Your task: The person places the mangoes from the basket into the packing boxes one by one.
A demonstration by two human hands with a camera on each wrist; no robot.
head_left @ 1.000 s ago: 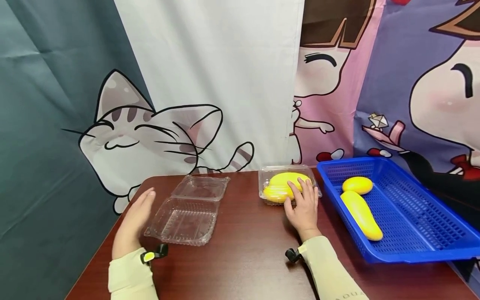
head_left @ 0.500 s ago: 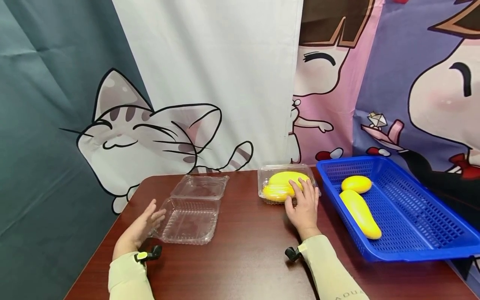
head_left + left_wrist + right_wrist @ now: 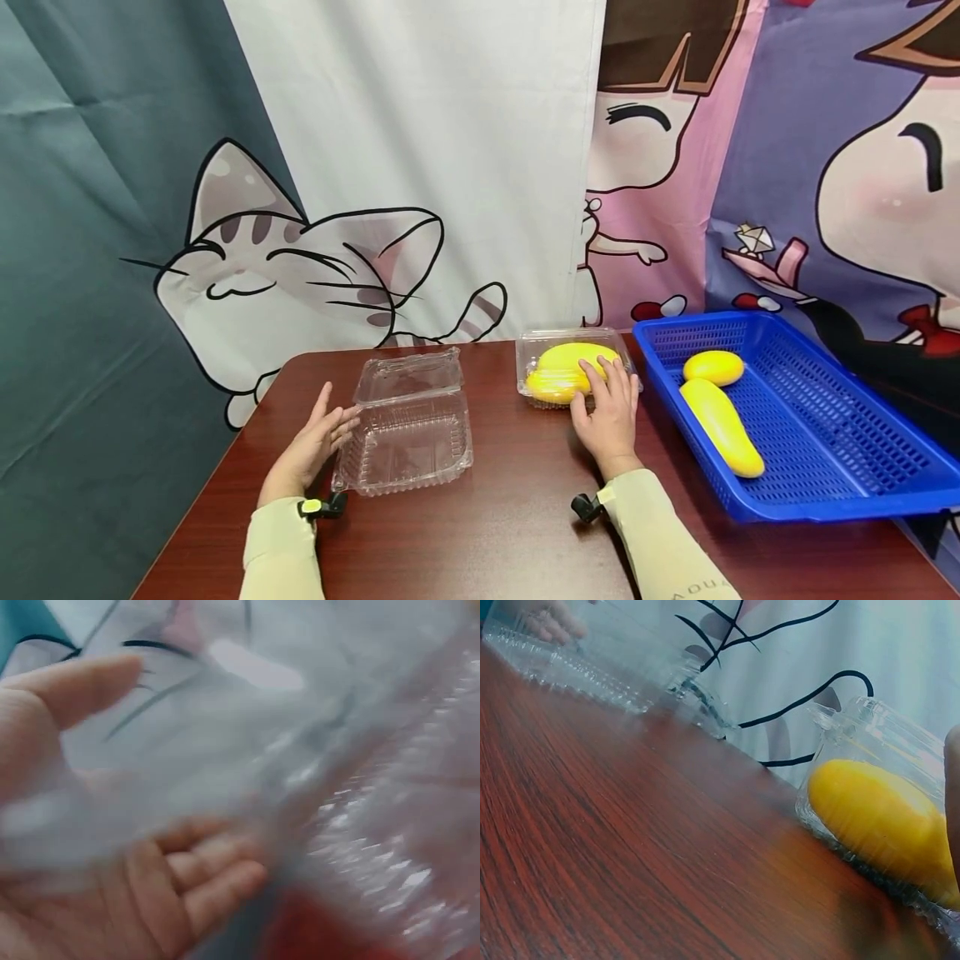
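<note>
Beyond the far edge of the desk I have a cloth backdrop (image 3: 480, 125) filling the top of the head view, printed with a striped cat and other cartoon figures. The desk (image 3: 517, 517) itself is reddish brown with a wood grain. Along its right edge, reaching back to the far right corner, lies a blue basket (image 3: 825, 509) with a perforated floor. Toward the far left corner I see an unfolded clear container (image 3: 411, 450), its lid tipped back toward the far edge. At the far edge, just beside the basket's left side, sits a lidded clear container (image 3: 558, 337). The left hand (image 3: 311, 450) is at the unfolded one's left side, thumb and fingers apart; my left wrist view is blurred, so I cannot tell whether the fingertips touch plastic. The right hand (image 3: 609, 423) rests on the lidded container's near right corner, fingers spread. A long yellow piece (image 3: 722, 429) lies by the basket's left wall. Under the lid I make out a rear yellow piece (image 3: 570, 357) and a front yellow piece (image 3: 551, 387), side by side. An oval yellow piece (image 3: 714, 368) sits at the long one's far end.
</note>
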